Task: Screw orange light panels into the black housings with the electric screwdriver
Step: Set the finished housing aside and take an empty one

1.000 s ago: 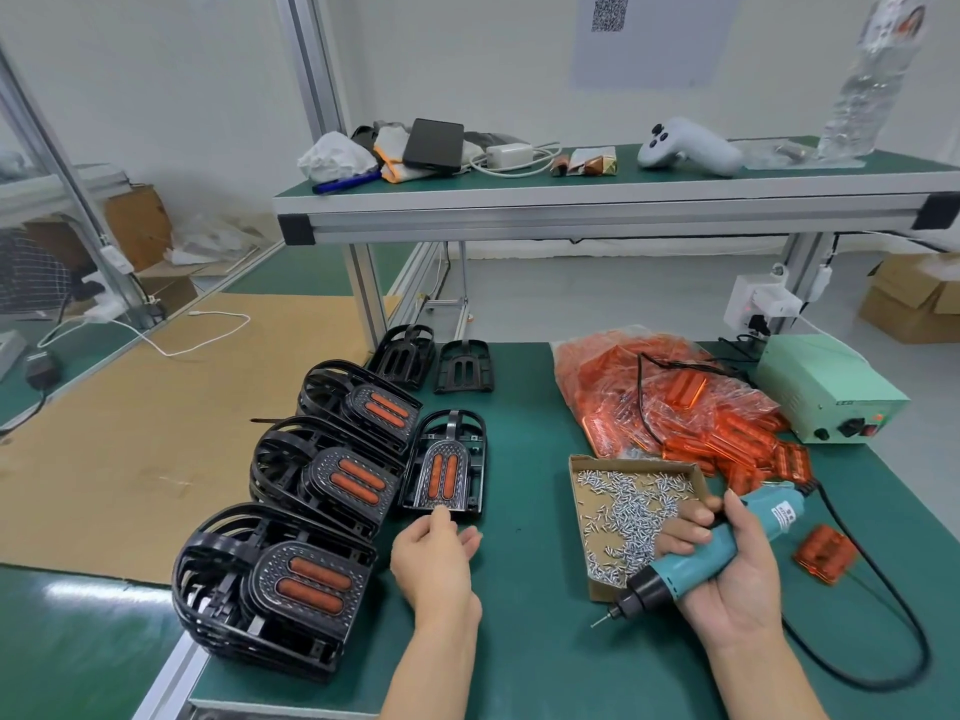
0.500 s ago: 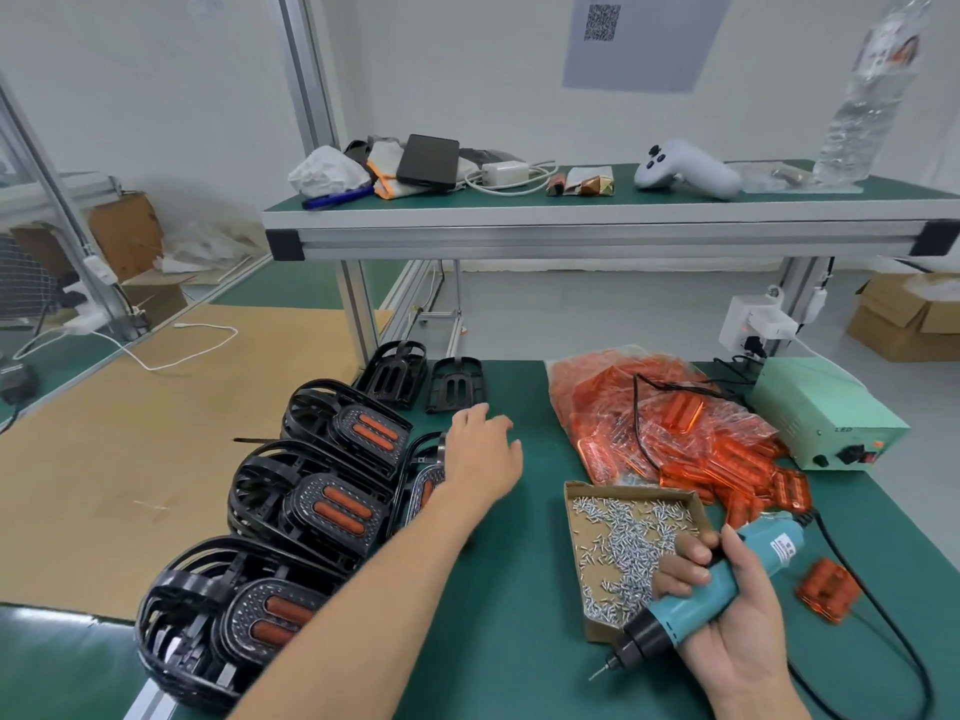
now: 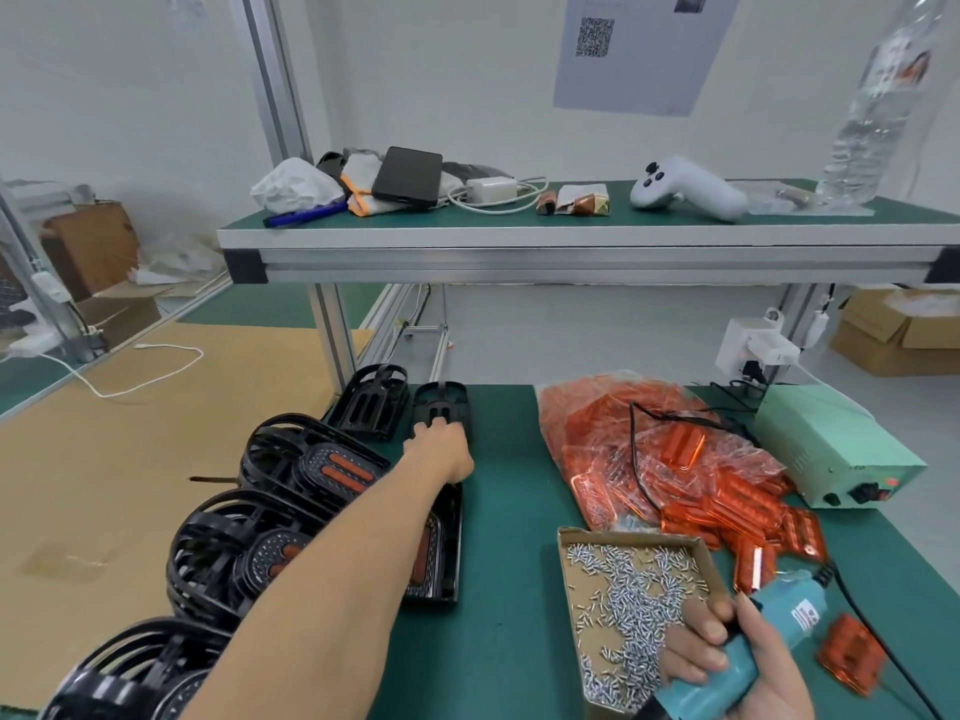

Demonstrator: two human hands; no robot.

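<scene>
My left hand [image 3: 441, 452] reaches far across the green bench, its fingers curled onto the near end of an empty black housing [image 3: 444, 402]. A second empty housing [image 3: 370, 403] leans just left of it. Under my forearm lies a black housing with an orange light panel [image 3: 440, 543] in it. At the bottom right, my right hand [image 3: 727, 667] grips the teal electric screwdriver [image 3: 792, 610], tip hidden below the frame edge. A clear bag of orange light panels [image 3: 649, 449] is heaped at the right.
A cardboard tray of small screws [image 3: 623, 579] sits beside my right hand. Stacks of finished black housings [image 3: 311, 459] line the bench's left edge. A green power supply [image 3: 831, 444] stands far right, its cable crossing the bag. A loose orange panel [image 3: 852, 654] lies near the screwdriver. A shelf hangs overhead.
My left hand moved away from the finished housing, forward across the bench, onto the far empty housing. My right hand kept the screwdriver and sank lower right in view.
</scene>
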